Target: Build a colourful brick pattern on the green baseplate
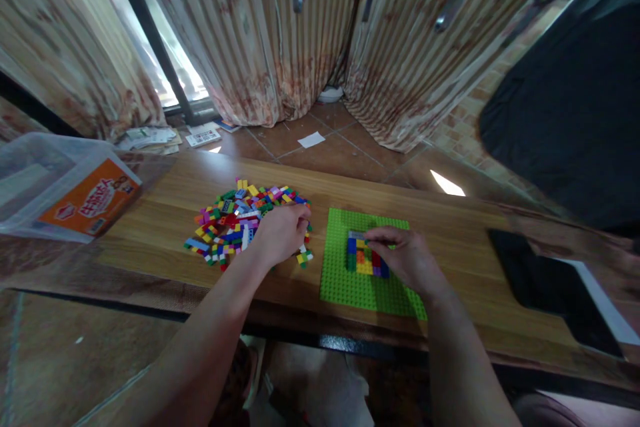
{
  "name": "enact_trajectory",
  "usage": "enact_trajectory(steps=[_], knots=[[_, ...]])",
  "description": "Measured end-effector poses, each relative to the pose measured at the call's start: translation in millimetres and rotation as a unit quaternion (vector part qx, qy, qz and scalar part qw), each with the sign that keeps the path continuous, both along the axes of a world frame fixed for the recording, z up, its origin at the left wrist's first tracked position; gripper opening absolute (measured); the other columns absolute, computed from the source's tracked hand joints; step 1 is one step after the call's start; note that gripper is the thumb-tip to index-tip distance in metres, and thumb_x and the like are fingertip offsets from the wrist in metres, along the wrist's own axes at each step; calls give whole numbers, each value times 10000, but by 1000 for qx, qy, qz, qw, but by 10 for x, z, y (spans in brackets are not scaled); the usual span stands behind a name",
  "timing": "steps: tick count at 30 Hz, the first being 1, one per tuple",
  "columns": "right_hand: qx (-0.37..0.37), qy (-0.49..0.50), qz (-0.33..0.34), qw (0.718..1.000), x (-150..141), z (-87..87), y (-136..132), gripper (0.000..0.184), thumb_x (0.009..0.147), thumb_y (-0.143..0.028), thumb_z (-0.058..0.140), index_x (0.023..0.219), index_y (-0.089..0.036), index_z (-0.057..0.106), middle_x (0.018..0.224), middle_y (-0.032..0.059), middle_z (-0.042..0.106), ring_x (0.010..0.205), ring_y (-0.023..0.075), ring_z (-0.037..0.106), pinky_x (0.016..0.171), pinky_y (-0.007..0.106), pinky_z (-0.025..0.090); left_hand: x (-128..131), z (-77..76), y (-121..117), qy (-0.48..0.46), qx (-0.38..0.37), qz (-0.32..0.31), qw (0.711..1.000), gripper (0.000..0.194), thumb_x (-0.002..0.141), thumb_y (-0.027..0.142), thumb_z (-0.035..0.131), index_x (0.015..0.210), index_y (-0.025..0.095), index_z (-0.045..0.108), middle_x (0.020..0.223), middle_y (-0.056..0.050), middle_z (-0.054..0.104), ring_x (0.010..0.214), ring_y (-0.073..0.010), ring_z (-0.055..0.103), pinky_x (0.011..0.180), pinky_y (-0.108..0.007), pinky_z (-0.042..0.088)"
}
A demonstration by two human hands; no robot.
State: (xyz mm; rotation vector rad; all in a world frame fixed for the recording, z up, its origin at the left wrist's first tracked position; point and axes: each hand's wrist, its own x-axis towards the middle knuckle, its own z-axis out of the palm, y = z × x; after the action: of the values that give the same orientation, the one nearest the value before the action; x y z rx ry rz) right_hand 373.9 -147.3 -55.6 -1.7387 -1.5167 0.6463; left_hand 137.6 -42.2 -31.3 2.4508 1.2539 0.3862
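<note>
My right hand [400,253] is closed in a pinch over a block of toy bricks [367,261] on a green baseplate [335,280]. A small dark green brick [367,241] shows at its fingertips. The block is low and roughly square, with blue, green, yellow, orange, red and grey bricks; my fingers cover part of its upper right. My left hand [283,230] is at the right side of a heap of loose toy bricks [225,220], fingers curled together. What it holds, if anything, is hidden.
A clear plastic tub [60,180] with an orange label stands at the left end of the wooden table [465,247]. Black flat objects [540,273] and a white sheet [600,293] lie at the right. Papers [150,139] and curtains [280,47] are beyond the table.
</note>
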Motion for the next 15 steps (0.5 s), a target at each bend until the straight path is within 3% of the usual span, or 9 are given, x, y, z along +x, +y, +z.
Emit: enact_trajectory(steps=[3, 8, 15], knots=[[-24, -14, 27, 999, -31, -60, -21, 161, 782, -262, 591, 837, -248, 742, 891, 3, 746, 808, 176, 678, 758, 312, 525, 67, -22, -53, -16, 10, -13, 1000, 203, 860, 154, 483, 922, 182, 674, 874, -50, 697, 787, -179, 641, 737, -274, 480], [-53, 14, 46, 997, -96, -73, -5, 214, 780, -235, 573, 923, -244, 732, 857, 0, 738, 742, 155, 673, 698, 282, 537, 224, -77, -231, -5, 10, -88, 996, 216, 879, 146, 453, 872, 184, 665, 858, -55, 670, 861, -196, 639, 800, -302, 491], [-54, 39, 63, 996, -109, -70, 10, 274, 763, -171, 575, 985, -253, 713, 909, -1, 738, 832, 157, 690, 798, 308, 546, 342, -110, -389, 23, -1, -134, 991, 178, 876, 171, 472, 895, 187, 649, 893, -59, 654, 851, -211, 635, 765, -314, 505]])
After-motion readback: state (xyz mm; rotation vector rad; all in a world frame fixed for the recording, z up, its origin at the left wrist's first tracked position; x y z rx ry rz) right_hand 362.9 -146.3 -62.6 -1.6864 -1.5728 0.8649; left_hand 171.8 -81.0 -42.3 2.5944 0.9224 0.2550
